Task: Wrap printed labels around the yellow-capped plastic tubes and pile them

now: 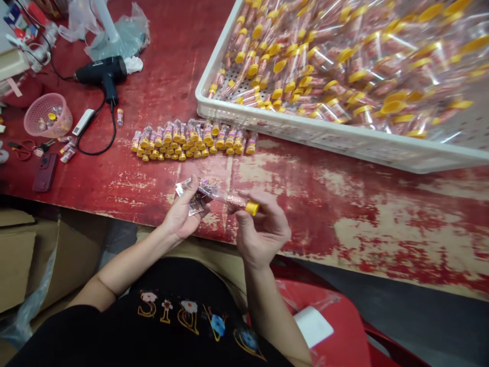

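Observation:
Close to the table's front edge, my right hand (264,229) pinches a small clear tube (236,201) with a yellow cap and pinkish contents. The cap points to the right. My left hand (185,209) is closed on several printed plastic labels (196,206), some sticking out past its thumb. A clear, printed film piece (208,189) reaches from the left fingers towards the tube; whether it is around the tube or only touching it, I cannot tell. Beyond both hands lies a pile of labelled tubes (183,138), their yellow caps facing me.
A large white crate (275,122) of yellow-capped tubes takes up the back right. On the left are a black heat gun (103,74) with its cable, a pink basket (48,116), red-handled scissors (23,150) and a phone (45,172). A red chair (324,326) stands below the table.

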`<state>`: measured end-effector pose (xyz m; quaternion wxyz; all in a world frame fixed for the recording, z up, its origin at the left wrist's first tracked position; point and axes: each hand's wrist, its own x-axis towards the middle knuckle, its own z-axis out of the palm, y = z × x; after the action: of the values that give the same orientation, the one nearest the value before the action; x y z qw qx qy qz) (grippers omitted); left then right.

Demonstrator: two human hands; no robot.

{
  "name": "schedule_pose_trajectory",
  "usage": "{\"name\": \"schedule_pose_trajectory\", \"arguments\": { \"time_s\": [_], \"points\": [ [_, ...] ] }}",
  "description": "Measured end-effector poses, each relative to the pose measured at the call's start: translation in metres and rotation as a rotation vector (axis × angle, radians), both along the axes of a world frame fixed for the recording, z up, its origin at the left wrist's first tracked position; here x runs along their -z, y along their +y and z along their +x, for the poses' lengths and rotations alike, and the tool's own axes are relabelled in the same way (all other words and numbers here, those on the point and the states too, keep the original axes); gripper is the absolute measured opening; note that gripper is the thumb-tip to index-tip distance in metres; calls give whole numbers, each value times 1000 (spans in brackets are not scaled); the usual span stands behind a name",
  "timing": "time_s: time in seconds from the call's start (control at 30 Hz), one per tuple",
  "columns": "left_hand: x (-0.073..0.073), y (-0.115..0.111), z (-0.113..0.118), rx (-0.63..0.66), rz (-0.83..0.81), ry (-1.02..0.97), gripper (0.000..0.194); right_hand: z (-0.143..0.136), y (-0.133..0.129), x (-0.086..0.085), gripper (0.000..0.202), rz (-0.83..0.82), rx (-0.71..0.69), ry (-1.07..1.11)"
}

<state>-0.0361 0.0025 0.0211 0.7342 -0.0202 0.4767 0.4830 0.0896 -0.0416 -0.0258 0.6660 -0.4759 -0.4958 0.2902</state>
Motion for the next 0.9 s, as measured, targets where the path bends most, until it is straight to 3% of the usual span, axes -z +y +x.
{"name": "schedule_pose_trajectory", "arguments": {
  "time_s": [0.23, 0.4, 0.53, 0.67, 0.9],
  "points": [
    [5, -3, 2, 22, 75, 63, 38, 5, -13, -7, 35, 61, 163, -69],
    [8, -4, 4, 23, 105, 110, 37, 6, -13, -9, 35, 45, 90, -77],
    [5, -2, 3, 35, 91, 90, 37, 7, -15, -7, 35, 44, 189, -65],
    [6, -1, 2, 30, 98, 89, 39, 9, -17, -9, 38, 54, 171, -62],
    [9, -4, 4, 47, 204, 207, 53, 15, -14, -15, 48, 126, 105, -229]
  ]
}}
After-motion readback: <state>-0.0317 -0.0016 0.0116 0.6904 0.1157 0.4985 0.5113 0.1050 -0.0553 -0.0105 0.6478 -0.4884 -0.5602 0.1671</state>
